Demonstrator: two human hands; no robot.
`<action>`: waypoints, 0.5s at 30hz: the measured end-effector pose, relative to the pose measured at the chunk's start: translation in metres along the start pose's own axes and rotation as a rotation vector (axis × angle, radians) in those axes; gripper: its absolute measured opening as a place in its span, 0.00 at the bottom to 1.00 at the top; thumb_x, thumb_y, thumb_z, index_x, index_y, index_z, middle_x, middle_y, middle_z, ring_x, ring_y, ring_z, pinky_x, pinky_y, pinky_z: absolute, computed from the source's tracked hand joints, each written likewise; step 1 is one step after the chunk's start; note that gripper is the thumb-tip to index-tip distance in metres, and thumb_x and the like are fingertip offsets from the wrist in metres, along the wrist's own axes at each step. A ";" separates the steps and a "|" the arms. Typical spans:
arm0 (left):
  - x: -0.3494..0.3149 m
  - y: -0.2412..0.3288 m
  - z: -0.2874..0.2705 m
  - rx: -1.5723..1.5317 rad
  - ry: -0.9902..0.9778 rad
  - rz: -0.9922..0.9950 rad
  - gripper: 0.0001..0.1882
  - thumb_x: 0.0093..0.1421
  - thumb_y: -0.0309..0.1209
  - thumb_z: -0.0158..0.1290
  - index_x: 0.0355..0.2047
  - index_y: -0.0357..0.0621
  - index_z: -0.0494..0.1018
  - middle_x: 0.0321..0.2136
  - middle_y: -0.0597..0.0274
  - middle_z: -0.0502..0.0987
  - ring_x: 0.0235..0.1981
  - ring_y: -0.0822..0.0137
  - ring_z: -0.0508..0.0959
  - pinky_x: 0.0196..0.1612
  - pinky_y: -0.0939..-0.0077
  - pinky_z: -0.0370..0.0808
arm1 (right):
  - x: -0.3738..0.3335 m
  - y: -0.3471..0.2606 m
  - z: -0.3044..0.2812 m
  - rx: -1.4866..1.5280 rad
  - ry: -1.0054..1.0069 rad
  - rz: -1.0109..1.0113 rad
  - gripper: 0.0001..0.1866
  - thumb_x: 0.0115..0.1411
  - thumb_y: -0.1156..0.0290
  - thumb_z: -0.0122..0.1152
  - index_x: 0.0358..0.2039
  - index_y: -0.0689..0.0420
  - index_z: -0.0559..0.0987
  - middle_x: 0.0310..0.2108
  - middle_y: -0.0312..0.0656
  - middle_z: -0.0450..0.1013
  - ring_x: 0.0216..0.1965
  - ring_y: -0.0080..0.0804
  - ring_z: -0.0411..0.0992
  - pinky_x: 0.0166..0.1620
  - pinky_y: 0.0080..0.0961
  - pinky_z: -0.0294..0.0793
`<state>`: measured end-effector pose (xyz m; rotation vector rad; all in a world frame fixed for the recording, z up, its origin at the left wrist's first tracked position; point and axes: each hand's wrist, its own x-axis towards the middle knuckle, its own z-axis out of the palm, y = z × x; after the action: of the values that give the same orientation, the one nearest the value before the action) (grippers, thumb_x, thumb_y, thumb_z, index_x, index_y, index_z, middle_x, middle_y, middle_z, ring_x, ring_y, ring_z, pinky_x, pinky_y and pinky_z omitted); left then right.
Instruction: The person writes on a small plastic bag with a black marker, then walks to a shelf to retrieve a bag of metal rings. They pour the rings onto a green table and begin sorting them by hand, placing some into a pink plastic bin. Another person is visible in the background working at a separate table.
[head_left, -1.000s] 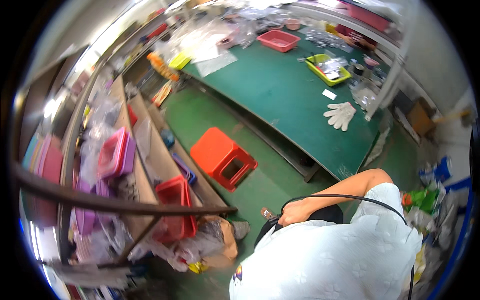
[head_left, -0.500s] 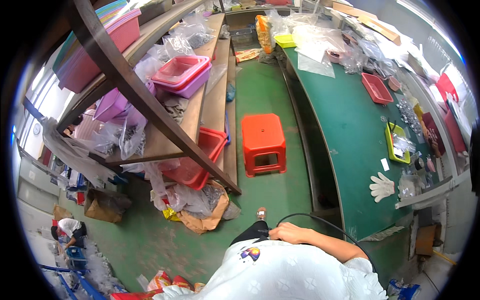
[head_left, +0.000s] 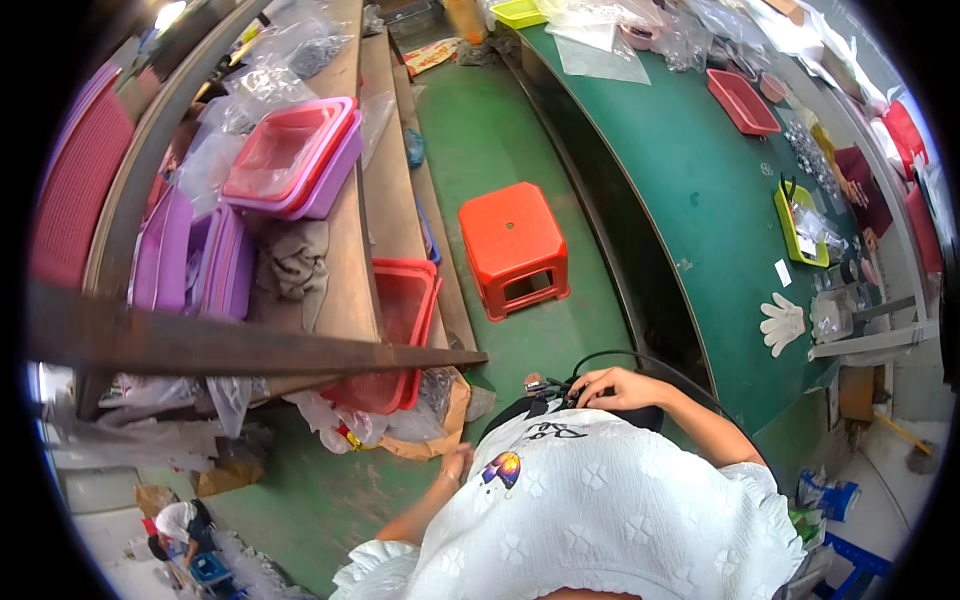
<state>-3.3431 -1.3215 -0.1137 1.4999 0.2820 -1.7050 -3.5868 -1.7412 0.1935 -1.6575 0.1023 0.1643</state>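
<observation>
My right hand (head_left: 612,388) is at my waist, its fingers bent over small dark parts whose shape I cannot make out. A black cable (head_left: 655,358) loops from there round the outside of my right forearm. To the left of my shirt, my left hand (head_left: 457,462) hangs low, smeared by motion, near the foot of the shelf rack. What its fingers do is not clear. Ahead of me a red plastic stool (head_left: 512,240) stands on the green floor.
A wooden shelf rack with a metal post (head_left: 240,345) holds purple and red baskets (head_left: 290,165) at left. The green workbench (head_left: 650,200) on the right bears a white glove (head_left: 782,325) and a yellow tray (head_left: 800,225). Another person (head_left: 182,530) bends over at lower left.
My left hand and forearm have come into view beside my shirt. My right hand's fingers are lifted and more spread at the waist. The whole view has turned, bringing the rack's post lower.
</observation>
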 end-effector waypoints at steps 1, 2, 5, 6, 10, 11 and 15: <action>0.009 0.019 -0.003 -0.032 -0.035 0.018 0.19 0.61 0.30 0.45 0.52 0.41 0.62 0.44 0.56 0.72 0.45 0.66 0.73 0.48 0.71 0.70 | 0.003 -0.005 -0.010 0.058 0.062 0.034 0.09 0.54 0.78 0.55 0.35 0.60 0.79 0.43 0.44 0.71 0.43 0.32 0.69 0.44 0.25 0.68; 0.014 0.064 0.050 -0.039 0.057 0.050 0.17 0.63 0.32 0.43 0.51 0.43 0.64 0.42 0.56 0.73 0.42 0.65 0.74 0.46 0.71 0.71 | 0.000 0.011 -0.021 0.130 0.206 0.039 0.08 0.54 0.77 0.55 0.34 0.60 0.79 0.40 0.42 0.72 0.41 0.29 0.69 0.43 0.24 0.69; -0.002 0.169 0.135 -0.218 0.120 0.277 0.16 0.62 0.31 0.44 0.49 0.42 0.66 0.42 0.53 0.74 0.43 0.60 0.75 0.45 0.65 0.71 | 0.007 0.025 -0.046 0.426 0.652 0.249 0.06 0.56 0.75 0.56 0.32 0.61 0.78 0.32 0.36 0.74 0.33 0.22 0.71 0.39 0.19 0.69; 0.006 0.187 0.148 -0.208 0.098 0.276 0.16 0.62 0.31 0.43 0.49 0.42 0.66 0.42 0.53 0.74 0.43 0.60 0.75 0.45 0.65 0.71 | 0.010 0.047 -0.056 0.417 0.836 0.196 0.06 0.57 0.74 0.54 0.33 0.62 0.77 0.29 0.37 0.75 0.30 0.20 0.71 0.36 0.15 0.70; 0.038 0.247 0.189 -0.111 0.011 0.254 0.15 0.63 0.31 0.43 0.49 0.43 0.66 0.42 0.54 0.74 0.42 0.61 0.75 0.43 0.67 0.72 | 0.020 0.097 -0.122 0.415 1.121 0.235 0.06 0.58 0.75 0.52 0.33 0.62 0.77 0.24 0.34 0.73 0.23 0.15 0.67 0.28 0.14 0.67; 0.046 0.259 0.198 -0.074 -0.013 0.241 0.14 0.63 0.32 0.43 0.49 0.44 0.66 0.42 0.55 0.74 0.41 0.61 0.76 0.42 0.69 0.73 | 0.023 0.106 -0.138 0.397 1.118 0.238 0.06 0.58 0.75 0.52 0.33 0.62 0.77 0.24 0.34 0.73 0.23 0.15 0.68 0.28 0.13 0.67; 0.087 0.290 0.194 -0.065 0.207 0.232 0.14 0.64 0.33 0.41 0.48 0.43 0.67 0.39 0.55 0.76 0.38 0.65 0.77 0.38 0.70 0.75 | 0.048 0.119 -0.216 0.269 1.049 0.200 0.06 0.59 0.76 0.51 0.33 0.61 0.76 0.23 0.34 0.72 0.25 0.16 0.68 0.29 0.14 0.68</action>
<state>-3.2753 -1.6675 -0.0416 1.5964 0.2574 -1.3498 -3.5489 -1.9653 0.0874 -1.3088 1.0341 -0.5634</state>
